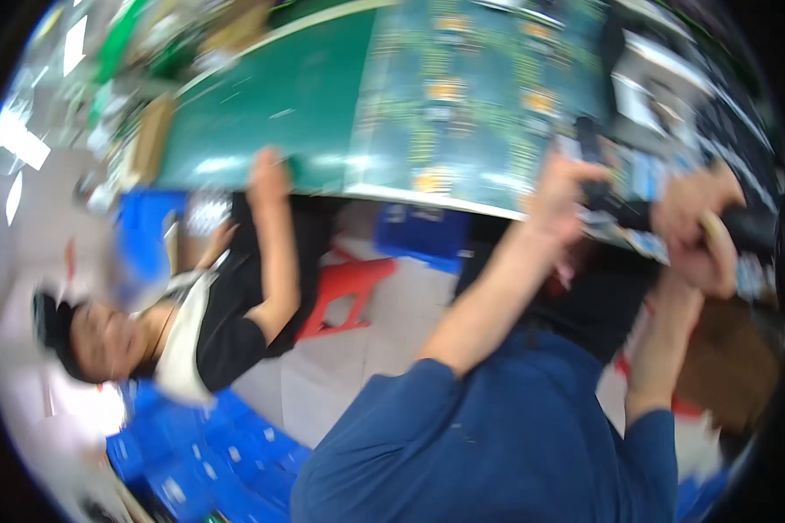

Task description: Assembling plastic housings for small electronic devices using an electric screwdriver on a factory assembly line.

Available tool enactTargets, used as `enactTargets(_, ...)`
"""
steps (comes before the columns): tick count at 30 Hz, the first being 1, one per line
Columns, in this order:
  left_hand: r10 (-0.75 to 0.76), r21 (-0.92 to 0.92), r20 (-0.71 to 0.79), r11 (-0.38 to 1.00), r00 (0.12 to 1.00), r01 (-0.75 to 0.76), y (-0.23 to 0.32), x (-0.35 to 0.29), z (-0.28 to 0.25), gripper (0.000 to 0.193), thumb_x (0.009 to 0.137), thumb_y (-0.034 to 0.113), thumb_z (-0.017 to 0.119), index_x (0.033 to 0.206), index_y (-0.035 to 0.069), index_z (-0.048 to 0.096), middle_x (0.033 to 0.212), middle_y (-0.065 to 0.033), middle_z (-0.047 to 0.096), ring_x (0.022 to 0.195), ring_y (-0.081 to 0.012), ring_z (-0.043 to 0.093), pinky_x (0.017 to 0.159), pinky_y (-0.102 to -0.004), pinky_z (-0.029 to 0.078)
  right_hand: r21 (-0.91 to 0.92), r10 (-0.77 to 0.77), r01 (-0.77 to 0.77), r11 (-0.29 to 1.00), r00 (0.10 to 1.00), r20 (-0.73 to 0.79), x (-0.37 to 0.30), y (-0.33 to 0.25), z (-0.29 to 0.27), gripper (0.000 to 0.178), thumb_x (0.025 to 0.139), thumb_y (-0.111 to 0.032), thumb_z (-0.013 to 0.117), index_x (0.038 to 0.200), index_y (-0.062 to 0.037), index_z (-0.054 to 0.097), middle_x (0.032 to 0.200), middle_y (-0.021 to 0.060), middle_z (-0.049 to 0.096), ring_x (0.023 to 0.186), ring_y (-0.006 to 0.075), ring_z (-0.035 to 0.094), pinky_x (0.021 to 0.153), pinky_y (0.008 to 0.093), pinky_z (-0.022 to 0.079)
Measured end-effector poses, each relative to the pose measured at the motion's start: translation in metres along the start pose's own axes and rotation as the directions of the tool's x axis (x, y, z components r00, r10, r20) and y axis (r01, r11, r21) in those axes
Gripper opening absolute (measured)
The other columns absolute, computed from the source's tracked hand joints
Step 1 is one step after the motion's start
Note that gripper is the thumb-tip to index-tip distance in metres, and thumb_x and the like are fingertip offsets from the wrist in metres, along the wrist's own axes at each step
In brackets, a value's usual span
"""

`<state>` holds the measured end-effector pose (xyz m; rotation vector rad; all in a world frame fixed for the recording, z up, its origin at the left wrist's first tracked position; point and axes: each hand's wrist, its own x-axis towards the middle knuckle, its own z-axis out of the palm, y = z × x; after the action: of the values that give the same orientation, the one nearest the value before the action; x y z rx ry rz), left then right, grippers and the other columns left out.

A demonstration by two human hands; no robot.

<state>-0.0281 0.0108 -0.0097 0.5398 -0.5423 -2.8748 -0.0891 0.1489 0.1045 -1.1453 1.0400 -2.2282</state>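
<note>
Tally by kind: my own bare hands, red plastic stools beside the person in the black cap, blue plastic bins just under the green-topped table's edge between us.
Bare left hand and bare right hand: 2
Red plastic stool: 1
Blue plastic bin below the green-topped table: 1
Total: 4

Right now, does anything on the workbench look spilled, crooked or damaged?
Nothing stands out: the orange patches line up in columns on the green workbench, without visible spill. The black object at the left hand is too blurred to judge.
</note>
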Motion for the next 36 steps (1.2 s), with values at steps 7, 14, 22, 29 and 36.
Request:
enactTargets(7,0.099,-0.036,0.055,0.995,0.994,-0.097,0.021,-0.013,0.015,0.040,0.071,-0.009,0.060,0.110,0.003,0.054,0.093,-0.0109,0.060,0.082,-0.0202,0.062,0.071,-0.0334,0.052,0.076,-0.054,0.052,0.996,0.998,0.027,0.008,0.011,-0.004,0.022,0.085,-0.021,0.058,0.084,-0.0043,0.043,0.064,0.0036,0.044,0.049,0.0095,0.036,0.050,0.0221,0.032)
enactTargets(14,0.069,0.021,0.124,0.997,0.990,-0.073,0.019,-0.013,0.013,0.039,0.073,-0.007,0.061,0.110,0.006,0.055,0.096,-0.0081,0.060,0.084,-0.0192,0.063,0.076,-0.0323,0.053,0.046,-0.115,0.115,0.992,0.993,0.004,-0.001,0.011,-0.001,0.021,0.085,-0.021,0.057,0.085,-0.0040,0.045,0.064,0.0035,0.043,0.050,0.0094,0.038,0.051,0.0231,0.033)
enactTargets(22,0.181,0.342,-0.056,0.927,0.982,-0.152,0.040,-0.022,0.025,0.024,0.090,0.028,0.071,0.100,0.010,0.059,0.080,-0.0032,0.063,0.066,-0.0151,0.063,0.061,-0.0316,0.051,0.080,-0.109,0.112,0.990,0.993,-0.047,-0.002,0.004,0.014,0.023,0.086,-0.022,0.061,0.093,-0.0057,0.047,0.067,0.0038,0.047,0.052,0.0123,0.045,0.051,0.0265,0.040)
enactTargets(29,0.113,0.506,0.726,-0.755,0.678,-0.416,0.120,0.005,0.017,0.084,0.056,0.049,0.085,0.122,0.003,0.060,0.098,-0.0113,0.062,0.090,-0.0280,0.063,0.076,-0.0398,0.050,-0.096,-0.259,0.249,0.964,0.960,-0.109,-0.016,-0.052,-0.016,0.025,0.089,-0.028,0.060,0.096,-0.0055,0.049,0.068,0.0026,0.050,0.051,0.0109,0.048,0.054,0.0273,0.044)
enactTargets(36,-0.114,0.117,0.568,-0.969,0.815,-0.216,0.204,-0.015,-0.017,0.092,0.060,0.065,0.075,0.135,0.015,0.055,0.138,-0.0140,0.047,0.131,-0.0332,0.040,0.109,-0.0562,0.025,0.008,-0.218,0.223,0.975,0.961,-0.169,-0.040,-0.038,-0.029,0.019,0.087,-0.014,0.058,0.095,0.0000,0.049,0.066,0.0070,0.049,0.052,0.0136,0.048,0.055,0.0291,0.046)
